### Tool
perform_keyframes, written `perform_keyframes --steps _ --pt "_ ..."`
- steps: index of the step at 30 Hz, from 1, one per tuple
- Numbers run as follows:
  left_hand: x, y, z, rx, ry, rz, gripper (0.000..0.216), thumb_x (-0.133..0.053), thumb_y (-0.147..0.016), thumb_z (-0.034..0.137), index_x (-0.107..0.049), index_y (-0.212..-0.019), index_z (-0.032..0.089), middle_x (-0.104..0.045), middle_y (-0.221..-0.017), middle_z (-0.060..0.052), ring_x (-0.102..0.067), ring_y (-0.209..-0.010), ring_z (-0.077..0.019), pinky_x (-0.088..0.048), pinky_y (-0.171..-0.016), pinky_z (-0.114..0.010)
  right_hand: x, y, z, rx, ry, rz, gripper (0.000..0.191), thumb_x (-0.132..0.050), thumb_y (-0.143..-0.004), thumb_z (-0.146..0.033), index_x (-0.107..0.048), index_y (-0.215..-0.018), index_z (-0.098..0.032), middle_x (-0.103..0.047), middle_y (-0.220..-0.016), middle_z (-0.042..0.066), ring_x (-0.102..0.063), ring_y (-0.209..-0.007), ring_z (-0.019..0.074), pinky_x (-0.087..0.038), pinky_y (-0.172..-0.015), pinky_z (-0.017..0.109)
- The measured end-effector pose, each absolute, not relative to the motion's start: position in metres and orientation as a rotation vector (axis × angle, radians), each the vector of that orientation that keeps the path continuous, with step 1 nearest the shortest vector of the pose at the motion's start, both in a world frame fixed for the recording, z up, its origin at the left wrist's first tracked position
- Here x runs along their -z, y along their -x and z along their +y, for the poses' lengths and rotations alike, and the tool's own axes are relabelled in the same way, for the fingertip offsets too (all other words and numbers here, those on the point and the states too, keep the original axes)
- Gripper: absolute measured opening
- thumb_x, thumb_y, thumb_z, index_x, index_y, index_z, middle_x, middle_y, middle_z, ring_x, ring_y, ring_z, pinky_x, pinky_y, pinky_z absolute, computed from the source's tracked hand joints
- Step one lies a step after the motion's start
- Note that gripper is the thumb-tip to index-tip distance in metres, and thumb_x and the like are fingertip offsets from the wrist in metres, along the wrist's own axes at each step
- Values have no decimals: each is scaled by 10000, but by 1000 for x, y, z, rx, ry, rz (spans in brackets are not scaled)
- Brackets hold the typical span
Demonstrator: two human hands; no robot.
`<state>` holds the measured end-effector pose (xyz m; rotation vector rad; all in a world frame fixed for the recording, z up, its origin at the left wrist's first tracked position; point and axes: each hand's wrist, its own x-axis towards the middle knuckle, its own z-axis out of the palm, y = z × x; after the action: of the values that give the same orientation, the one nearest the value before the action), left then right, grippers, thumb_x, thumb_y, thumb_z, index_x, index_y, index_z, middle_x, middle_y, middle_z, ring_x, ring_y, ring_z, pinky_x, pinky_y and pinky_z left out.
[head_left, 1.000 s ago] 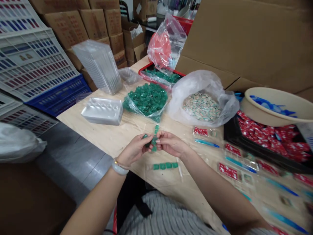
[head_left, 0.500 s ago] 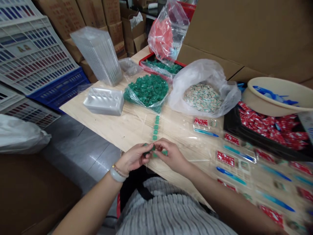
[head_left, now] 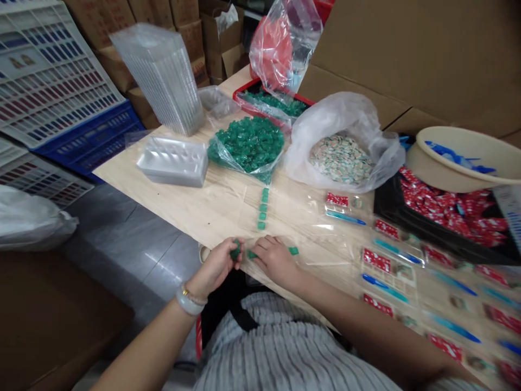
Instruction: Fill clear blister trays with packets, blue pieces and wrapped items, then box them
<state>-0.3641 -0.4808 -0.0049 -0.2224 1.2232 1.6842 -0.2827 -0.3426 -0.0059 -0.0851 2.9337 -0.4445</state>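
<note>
My left hand (head_left: 220,266) is closed on several small green translucent pieces (head_left: 235,250) at the table's front edge. Just to its right, my right hand (head_left: 274,259) is lowered to the tabletop, its fingers bent together at a small green piece (head_left: 252,253). Another green piece (head_left: 293,250) shows beyond the knuckles. A short column of green squares (head_left: 263,208) lies on a clear plastic tray ahead of my hands. The tray's outline is faint, and my right palm hides part of the row beneath it.
A bag of green pieces (head_left: 248,144) and a white bag of small printed pieces (head_left: 342,157) stand behind. Clear trays (head_left: 173,163) are stacked at left. Filled packs with red sachets (head_left: 376,260) and blue pens cover the right, near a beige basin (head_left: 423,157).
My right hand has parted from my left and come down on the row of green pieces. My left hand has drawn slightly left, still holding green pieces. The view has shifted a little.
</note>
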Motion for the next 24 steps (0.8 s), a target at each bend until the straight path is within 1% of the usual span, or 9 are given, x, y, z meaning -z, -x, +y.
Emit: perform_keyframes --steps 3,5,6,9,12,14,16,19,24 --pt "9 364 -483 -1662 124 1230 271 -566 -668 218 -548 -918 115 -502 -665 1 -460 -576 -92 -334 -482 -201 7 285 -344 394 73 2889 132 -561 -767 -245 -610 -860 -166 -581 -872 65 -482 -875 209 -349 -744 346" --pt "9 365 -484 -1660 49 1314 354 -607 -667 233 -539 -996 121 -528 -696 -5 -472 -609 -100 -355 -525 -208 3 287 -339 495 72 2886 166 -576 -756 -271 -608 -891 -180 -578 -873 66 -482 -879 206 -351 -760 353" --pt "9 366 -485 -1668 6 1380 366 -627 -657 233 -543 -998 126 -541 -719 -9 -479 -628 -103 -365 -549 -212 0 289 -336 596 50 2910 191 -579 -753 -279 -603 -918 -185 -577 -881 70 -483 -885 206 -354 -768 358" --pt "6 373 -483 -1705 -150 1550 287 -662 -628 210 -577 -890 130 -567 -770 -19 -494 -683 -113 -383 -625 -221 -10 302 -324 1092 -61 2964 225 -517 -796 -265 -576 -999 -189 -569 -916 81 -504 -880 190 -385 -771 352" --pt "4 382 -476 -1754 -258 1618 215 -660 -630 205 -584 -819 139 -573 -759 -16 -499 -691 -118 -385 -649 -223 -16 321 -318 1576 -94 2763 173 -465 -823 -264 -602 -900 -191 -576 -816 51 -534 -772 148 -422 -709 307" --pt "3 387 -469 -1793 -276 1677 184 -666 -619 198 -577 -773 150 -559 -713 2 -490 -657 -111 -378 -622 -215 -17 333 -315 1794 -138 2558 156 -500 -802 -306 -602 -815 -189 -570 -759 28 -536 -730 132 -429 -676 287" --pt "1 392 -463 -1816 -257 1710 174 -674 -603 190 -570 -737 154 -546 -678 15 -482 -626 -103 -373 -594 -208 -18 340 -312 1989 -216 2310 163 -547 -767 -340 -575 -796 -182 -566 -757 13 -539 -726 121 -434 -672 274" --pt "-3 398 -456 -1808 -200 1611 163 -664 -614 195 -573 -740 145 -570 -664 5 -499 -600 -104 -379 -573 -211 -19 348 -305 2173 -273 1934 210 -619 -708 -346 -520 -773 -172 -559 -719 -14 -541 -678 96 -432 -658 254" --pt "-8 404 -448 -1884 -57 1403 193 -669 -625 217 -513 -717 150 -562 -605 27 -512 -552 -93 -391 -560 -215 -17 360 -294 2231 -290 1712 255 -651 -684 -339 -476 -706 -156 -542 -612 -33 -532 -585 82 -413 -593 233"
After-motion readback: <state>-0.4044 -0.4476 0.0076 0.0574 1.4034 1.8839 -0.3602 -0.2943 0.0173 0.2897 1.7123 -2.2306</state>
